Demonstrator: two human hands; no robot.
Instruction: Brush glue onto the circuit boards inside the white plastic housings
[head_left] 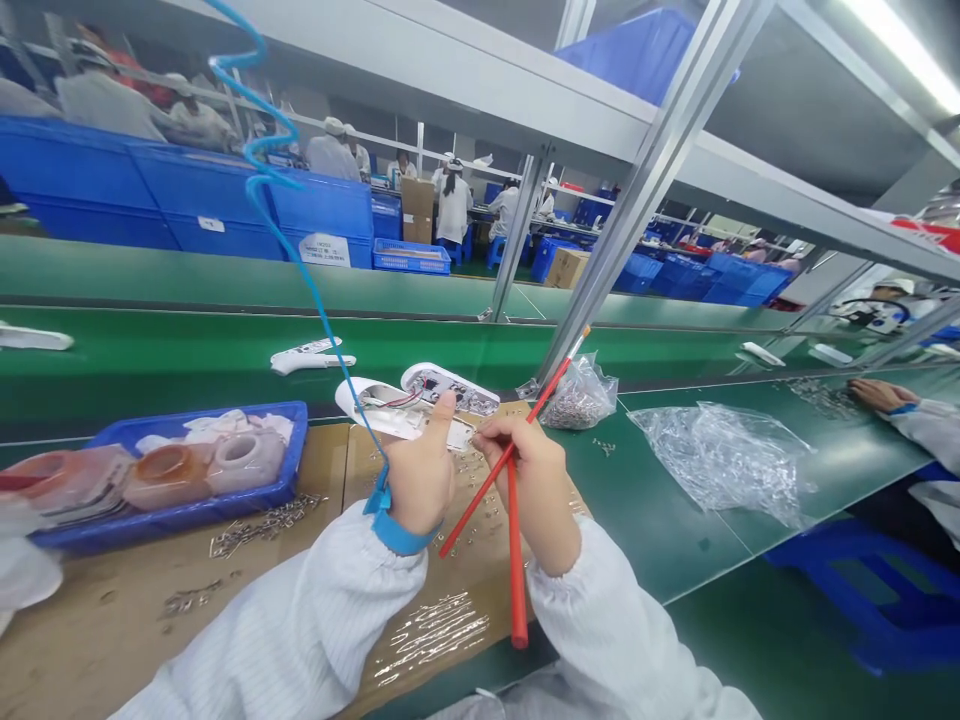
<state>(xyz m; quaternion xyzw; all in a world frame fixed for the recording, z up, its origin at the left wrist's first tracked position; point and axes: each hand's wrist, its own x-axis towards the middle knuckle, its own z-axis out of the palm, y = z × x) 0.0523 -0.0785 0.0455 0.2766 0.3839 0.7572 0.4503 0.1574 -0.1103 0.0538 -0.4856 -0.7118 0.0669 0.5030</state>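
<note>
My left hand (424, 465) is closed on an open white plastic casing (390, 408) with red wires and a small circuit board inside, thumb raised against it. A blue wrist strap (397, 528) with a coiled blue cord (285, 190) circles that wrist. My right hand (529, 475) is closed around two red stick-like tools (514, 540), one angled up to the right, the other pointing down toward me. A second open casing half (450, 388) lies just beyond. Both hands work over a brown board (247, 590) scattered with small metal screws.
A blue tray (180, 470) of tape rolls sits left. Clear plastic bags (581, 395) (731, 450) lie on the green bench to the right. White parts (307, 355) rest on the green conveyor. A metal post (622, 230) rises ahead. Another person's hand (881, 395) is far right.
</note>
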